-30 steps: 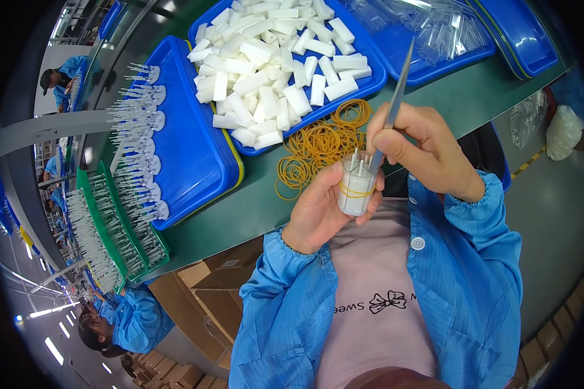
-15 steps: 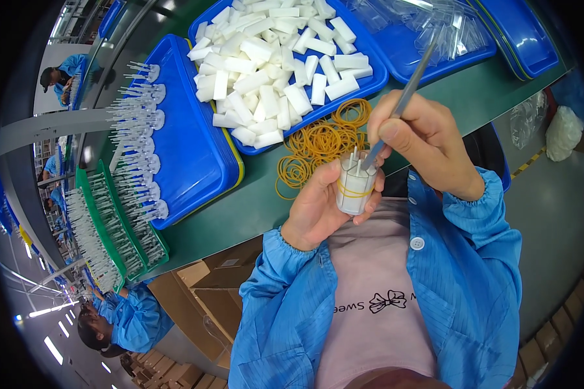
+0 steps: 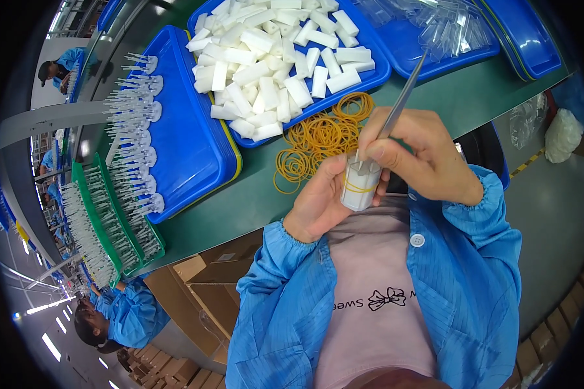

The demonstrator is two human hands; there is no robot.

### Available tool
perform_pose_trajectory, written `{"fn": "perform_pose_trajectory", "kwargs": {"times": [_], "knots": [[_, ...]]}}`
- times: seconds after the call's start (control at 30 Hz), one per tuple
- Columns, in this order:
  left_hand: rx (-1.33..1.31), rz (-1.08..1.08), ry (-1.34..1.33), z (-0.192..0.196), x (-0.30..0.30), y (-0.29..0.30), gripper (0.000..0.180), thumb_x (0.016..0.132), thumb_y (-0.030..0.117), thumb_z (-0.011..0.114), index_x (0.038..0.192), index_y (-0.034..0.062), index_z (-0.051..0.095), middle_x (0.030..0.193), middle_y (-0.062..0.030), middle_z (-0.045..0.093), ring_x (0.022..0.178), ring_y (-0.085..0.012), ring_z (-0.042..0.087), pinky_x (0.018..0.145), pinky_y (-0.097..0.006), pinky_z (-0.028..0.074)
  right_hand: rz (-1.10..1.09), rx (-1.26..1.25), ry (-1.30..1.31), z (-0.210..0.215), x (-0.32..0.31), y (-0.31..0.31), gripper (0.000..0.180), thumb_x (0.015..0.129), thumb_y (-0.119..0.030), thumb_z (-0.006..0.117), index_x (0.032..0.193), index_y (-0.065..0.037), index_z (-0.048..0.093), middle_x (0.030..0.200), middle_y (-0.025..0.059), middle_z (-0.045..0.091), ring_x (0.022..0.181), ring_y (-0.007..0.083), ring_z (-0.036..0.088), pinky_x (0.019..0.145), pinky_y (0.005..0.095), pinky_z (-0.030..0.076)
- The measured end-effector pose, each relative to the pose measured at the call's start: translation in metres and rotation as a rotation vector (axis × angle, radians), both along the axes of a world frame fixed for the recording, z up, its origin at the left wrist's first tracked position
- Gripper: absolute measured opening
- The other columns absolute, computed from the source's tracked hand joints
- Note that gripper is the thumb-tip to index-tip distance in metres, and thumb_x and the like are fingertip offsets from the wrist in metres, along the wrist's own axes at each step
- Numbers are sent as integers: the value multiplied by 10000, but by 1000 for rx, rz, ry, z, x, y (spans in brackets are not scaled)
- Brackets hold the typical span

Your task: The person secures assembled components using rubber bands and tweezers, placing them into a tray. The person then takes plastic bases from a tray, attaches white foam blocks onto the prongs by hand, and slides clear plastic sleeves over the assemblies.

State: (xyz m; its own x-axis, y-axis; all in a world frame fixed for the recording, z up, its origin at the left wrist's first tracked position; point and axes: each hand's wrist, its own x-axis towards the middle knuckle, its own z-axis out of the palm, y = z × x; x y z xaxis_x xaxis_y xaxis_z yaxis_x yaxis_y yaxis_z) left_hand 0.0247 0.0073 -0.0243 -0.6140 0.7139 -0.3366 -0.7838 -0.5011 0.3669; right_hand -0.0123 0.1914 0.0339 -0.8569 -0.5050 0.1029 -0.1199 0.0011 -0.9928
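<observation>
In front of my chest, my left hand [image 3: 319,201] is closed around a white cylindrical bundle [image 3: 359,183]. Clear plastic shows along its sides, and a yellow rubber band [image 3: 360,188] goes round its middle. My right hand [image 3: 422,152] pinches a pair of slim metal tweezers [image 3: 399,107], their narrow end slanting up and away. Its fingertips are right at the bundle's top end, where thin white pins stand up. The tweezers' lower tips are mostly hidden by my fingers.
Loose rubber bands [image 3: 321,139] lie just beyond my hands on the green table [image 3: 227,223]. Past them is a blue tray [image 3: 381,72] of white foam-like blocks. Clear plastic pieces [image 3: 457,32] fill another tray. At left, white pronged parts [image 3: 148,155] line a blue tray beside green racks [image 3: 113,214].
My right hand has moved down and closer onto the bundle's top, covering more of its pins. The tweezers have tipped lower. The bundle has shifted slightly right in my left hand.
</observation>
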Motion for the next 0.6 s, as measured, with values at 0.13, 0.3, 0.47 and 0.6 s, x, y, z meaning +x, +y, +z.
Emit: {"fn": "perform_pose_trajectory", "kwargs": {"times": [0.13,0.3,0.47,0.6], "knots": [[-35,3,38,6,2,0,562,978,494,293,1259,33,448,1051,-128,552,865,-226,560,680,-340,468,-181,-252,-5,-14,-3,5,172,965,-162,504,922,-4,556,834,29,561,675,55,529,607,194,451],[-47,-13,19,9,2,1,648,971,554,250,1334,30,367,1047,-123,532,862,-214,547,680,-336,460,-133,-162,-13,-10,-5,13,179,965,-170,503,927,-4,559,839,22,564,699,57,531,632,204,458],[-19,30,51,11,5,1,644,963,564,280,1316,32,364,1030,-117,525,843,-202,534,659,-323,448,-96,-131,-87,-13,-2,10,185,964,-186,507,939,-11,563,833,15,565,724,56,524,643,211,458],[-33,16,82,10,4,1,650,952,582,293,1283,31,393,1024,-113,525,837,-194,536,655,-309,447,-60,-135,-147,-15,-3,7,178,959,-180,509,932,-12,565,823,14,572,716,61,532,629,216,452]]}}
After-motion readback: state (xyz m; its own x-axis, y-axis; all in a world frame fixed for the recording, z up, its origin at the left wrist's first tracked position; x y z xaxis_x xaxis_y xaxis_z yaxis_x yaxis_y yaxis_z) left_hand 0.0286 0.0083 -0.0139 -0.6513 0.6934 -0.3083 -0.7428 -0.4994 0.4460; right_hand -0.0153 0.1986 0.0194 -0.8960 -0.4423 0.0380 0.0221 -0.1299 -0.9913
